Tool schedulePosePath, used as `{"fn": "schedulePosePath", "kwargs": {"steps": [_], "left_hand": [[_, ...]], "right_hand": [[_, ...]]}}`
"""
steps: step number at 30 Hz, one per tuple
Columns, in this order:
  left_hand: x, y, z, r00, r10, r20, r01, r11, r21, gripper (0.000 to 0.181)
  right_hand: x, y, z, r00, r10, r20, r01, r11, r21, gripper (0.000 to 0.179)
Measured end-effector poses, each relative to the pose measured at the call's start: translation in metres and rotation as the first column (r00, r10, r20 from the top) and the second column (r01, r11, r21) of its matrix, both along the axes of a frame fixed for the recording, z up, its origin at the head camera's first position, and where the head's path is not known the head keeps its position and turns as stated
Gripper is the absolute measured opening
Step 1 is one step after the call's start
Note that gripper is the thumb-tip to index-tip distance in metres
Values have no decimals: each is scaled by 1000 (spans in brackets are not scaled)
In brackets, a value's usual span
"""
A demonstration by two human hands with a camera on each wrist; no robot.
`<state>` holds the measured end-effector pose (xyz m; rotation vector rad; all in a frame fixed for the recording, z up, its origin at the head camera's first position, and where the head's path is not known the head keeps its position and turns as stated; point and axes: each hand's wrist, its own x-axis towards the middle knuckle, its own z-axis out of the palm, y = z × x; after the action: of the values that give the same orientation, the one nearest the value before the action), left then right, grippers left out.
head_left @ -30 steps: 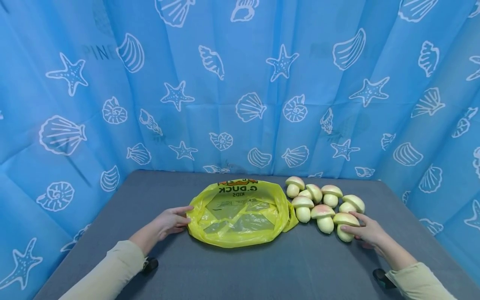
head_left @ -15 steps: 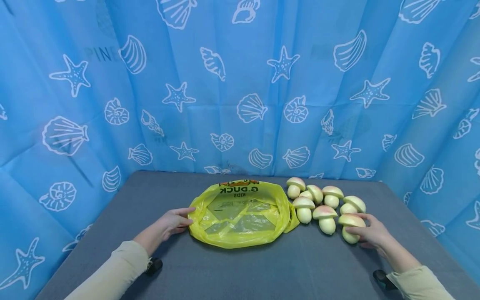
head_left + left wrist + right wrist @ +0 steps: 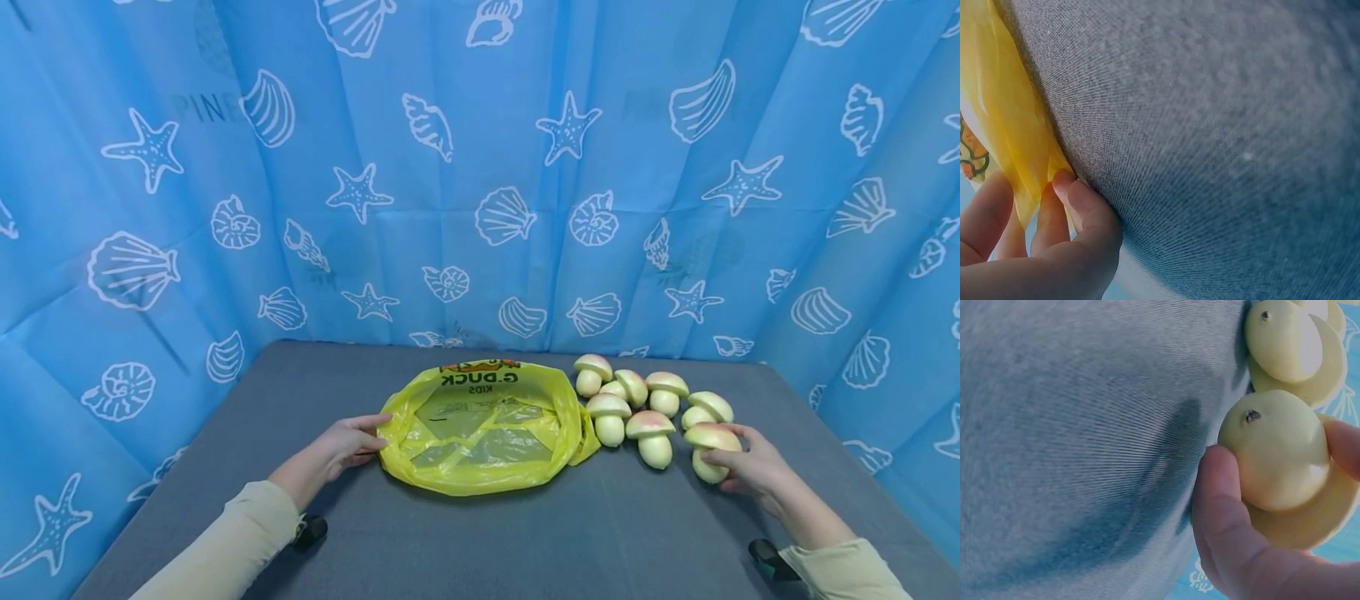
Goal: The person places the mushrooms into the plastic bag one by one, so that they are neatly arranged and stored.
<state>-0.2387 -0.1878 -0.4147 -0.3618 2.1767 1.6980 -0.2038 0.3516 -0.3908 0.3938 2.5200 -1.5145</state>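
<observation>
A yellow plastic bag (image 3: 480, 482) lies with its mouth spread wide at the middle of the table, "G.DUCK KIDS" showing reversed on its far side. My left hand (image 3: 341, 448) pinches the bag's left rim, and the left wrist view shows thumb and fingertips at the gathered plastic (image 3: 1010, 119). On the right, my right hand (image 3: 761, 467) grips a pale toy mushroom (image 3: 711, 437) with a pinkish cap. In the right wrist view its rounded stem (image 3: 1279, 450), with a dark spot at the end, sits between thumb and fingers.
Several similar mushrooms (image 3: 651, 423) are grouped between the bag and my right hand, two of them close to the bag's right side. They stand on a grey cloth-covered table (image 3: 525, 550). A blue curtain (image 3: 465, 167) with white shells and starfish hangs behind.
My right hand has shifted the gripped mushroom a little to the right, widening the gap to its left neighbour. The left hand and the bag stay in place.
</observation>
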Motion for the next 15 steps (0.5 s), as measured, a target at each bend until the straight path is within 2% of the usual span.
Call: {"fn": "schedulePosePath", "kwargs": {"steps": [7, 15], "left_hand": [[1, -1, 0, 999, -38, -17, 38, 999, -4, 54], [1, 1, -1, 1000, -26, -11, 26, 1000, 0, 52]], "right_hand": [[1, 2, 6, 999, 40, -26, -41, 999, -20, 85], [2, 2, 14, 999, 38, -11, -39, 997, -62, 89]]}}
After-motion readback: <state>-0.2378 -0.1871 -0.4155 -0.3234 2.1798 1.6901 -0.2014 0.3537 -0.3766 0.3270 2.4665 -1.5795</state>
